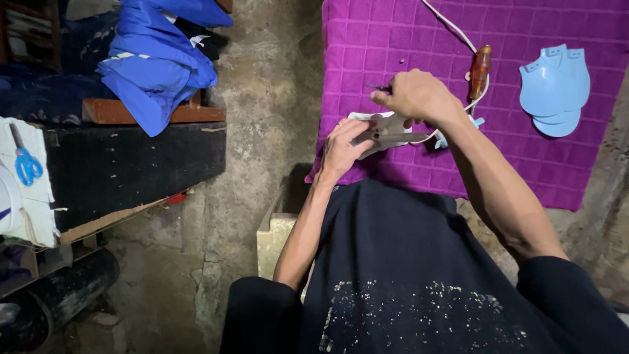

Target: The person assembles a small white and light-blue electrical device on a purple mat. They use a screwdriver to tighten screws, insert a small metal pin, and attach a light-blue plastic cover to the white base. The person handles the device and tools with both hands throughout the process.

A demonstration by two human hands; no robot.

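Note:
My left hand (342,148) grips a pair of grey pliers (385,136) laid across a white plastic part (383,126) on the purple cloth (406,39). Above it, my right hand (415,96) pinches a thin dark tool tip (379,87) that points left. A white cord (452,26) runs from the top of the cloth down behind my right wrist. Beside that wrist lies a screwdriver with an amber handle (479,71). A small light blue piece (441,140) peeks out under my right forearm.
A stack of light blue plastic shells (554,88) rests on the cloth's right side. At left stand a dark shelf (131,164), blue folded fabric (154,62) and blue-handled scissors (26,164) on white cloth. Bare concrete floor (262,85) lies between.

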